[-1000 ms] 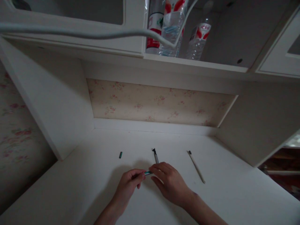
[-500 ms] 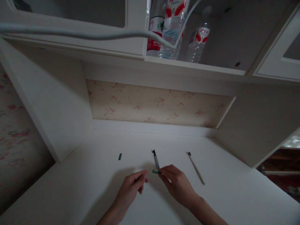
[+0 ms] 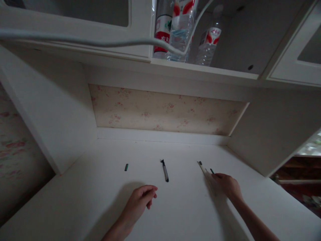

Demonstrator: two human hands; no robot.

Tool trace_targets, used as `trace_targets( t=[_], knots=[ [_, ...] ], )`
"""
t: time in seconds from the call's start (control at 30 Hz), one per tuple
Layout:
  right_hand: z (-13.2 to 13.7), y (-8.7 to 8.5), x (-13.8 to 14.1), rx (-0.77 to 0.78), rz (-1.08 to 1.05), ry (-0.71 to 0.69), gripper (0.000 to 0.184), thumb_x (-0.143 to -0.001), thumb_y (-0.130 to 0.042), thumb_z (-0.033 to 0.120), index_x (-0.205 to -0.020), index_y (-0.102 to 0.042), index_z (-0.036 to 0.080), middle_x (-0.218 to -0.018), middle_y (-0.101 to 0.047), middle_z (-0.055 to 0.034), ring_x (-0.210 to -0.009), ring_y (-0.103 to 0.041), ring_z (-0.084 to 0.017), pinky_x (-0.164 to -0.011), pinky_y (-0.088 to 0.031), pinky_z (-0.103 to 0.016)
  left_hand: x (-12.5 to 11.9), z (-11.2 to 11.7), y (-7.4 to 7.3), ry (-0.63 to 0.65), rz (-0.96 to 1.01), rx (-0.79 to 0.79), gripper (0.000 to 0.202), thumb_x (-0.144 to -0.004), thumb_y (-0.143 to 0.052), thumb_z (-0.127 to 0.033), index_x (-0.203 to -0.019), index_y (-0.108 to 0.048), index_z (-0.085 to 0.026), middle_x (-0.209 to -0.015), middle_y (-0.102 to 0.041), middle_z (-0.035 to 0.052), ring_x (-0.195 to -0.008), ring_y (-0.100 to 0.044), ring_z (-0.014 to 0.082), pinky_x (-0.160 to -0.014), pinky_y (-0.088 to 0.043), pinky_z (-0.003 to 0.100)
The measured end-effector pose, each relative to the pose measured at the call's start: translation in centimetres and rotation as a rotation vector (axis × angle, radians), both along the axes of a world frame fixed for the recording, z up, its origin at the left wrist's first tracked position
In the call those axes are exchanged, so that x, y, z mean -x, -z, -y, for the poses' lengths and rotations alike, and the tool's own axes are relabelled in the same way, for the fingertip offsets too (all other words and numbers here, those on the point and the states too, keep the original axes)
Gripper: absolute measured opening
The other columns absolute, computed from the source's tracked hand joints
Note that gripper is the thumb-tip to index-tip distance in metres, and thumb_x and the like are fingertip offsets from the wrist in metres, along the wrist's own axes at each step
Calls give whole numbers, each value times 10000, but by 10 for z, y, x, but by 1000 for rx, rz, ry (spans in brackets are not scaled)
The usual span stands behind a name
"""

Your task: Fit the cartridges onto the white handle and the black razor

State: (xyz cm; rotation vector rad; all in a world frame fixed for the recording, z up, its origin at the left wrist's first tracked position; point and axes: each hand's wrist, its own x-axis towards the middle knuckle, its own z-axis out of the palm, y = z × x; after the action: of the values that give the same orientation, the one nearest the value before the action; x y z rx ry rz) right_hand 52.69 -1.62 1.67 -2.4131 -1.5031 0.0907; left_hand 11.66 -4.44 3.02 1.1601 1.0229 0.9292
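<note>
My right hand (image 3: 227, 185) pinches a small green battery (image 3: 212, 171) between thumb and fingers, just right of and over a pale toothbrush (image 3: 202, 167). Only the battery's green end shows past the fingertips, and the hand hides much of the toothbrush handle. My left hand (image 3: 140, 201) is closed with fingers curled, nothing visible in it, over the near part of the white desk. Between the hands, farther back, lies a slim black-and-grey tool (image 3: 165, 171), perhaps a razor. Another small green battery (image 3: 126, 167) rests on the desk at the left.
A white desktop (image 3: 112, 154) runs back to a wallpapered panel (image 3: 160, 110). Above it, an open shelf holds several plastic bottles (image 3: 182, 36). A white cable (image 3: 100, 42) hangs across the cabinet front. Side panels (image 3: 273, 130) bound the desk.
My right hand has moved right with the battery, from beside the black-and-grey tool to over the toothbrush. The black-and-grey tool is now fully uncovered. My left hand has barely moved.
</note>
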Motion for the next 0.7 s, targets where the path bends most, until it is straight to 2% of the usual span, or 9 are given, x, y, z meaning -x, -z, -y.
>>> trace_targets(
  t=[0.2, 0.43, 0.57, 0.7],
  knots=[
    [-4, 11, -9, 67, 3, -2, 400, -806, -447, 492, -909, -755, 258, -906, -741, -100, -855, -672, -302, -616, -434, -307, -1, -1, 2, -2, -34, -10, 309, -735, -603, -352, -907, -691, -110, -736, -624, 44, -536, -457, 99, -502, -347, 237],
    [-7, 14, -11, 82, -14, -4, 407, -802, -454, 512, -922, -753, 264, -894, -742, -89, -856, -669, -300, -629, -433, -306, -1, -2, 2, 10, -44, -28, 318, -738, -588, -349, -913, -686, -102, -734, -619, 46, -541, -460, 108, -499, -345, 244],
    [-4, 10, -10, 60, -35, -5, 420, -785, -469, 547, -896, -756, 261, -892, -744, -80, -848, -670, -296, -637, -436, -301, 1, -4, 2, -5, -56, -40, 331, -742, -584, -359, -929, -684, -106, -737, -622, 45, -548, -467, 113, -509, -351, 247],
    [-1, -5, -3, -3, -63, 5, 480, -800, -424, 583, -930, -739, 244, -930, -740, -84, -857, -669, -290, -639, -444, -297, 12, -10, -2, -49, -107, -82, 356, -758, -563, -390, -965, -684, -127, -765, -639, 44, -564, -487, 123, -519, -368, 246]
  ],
)
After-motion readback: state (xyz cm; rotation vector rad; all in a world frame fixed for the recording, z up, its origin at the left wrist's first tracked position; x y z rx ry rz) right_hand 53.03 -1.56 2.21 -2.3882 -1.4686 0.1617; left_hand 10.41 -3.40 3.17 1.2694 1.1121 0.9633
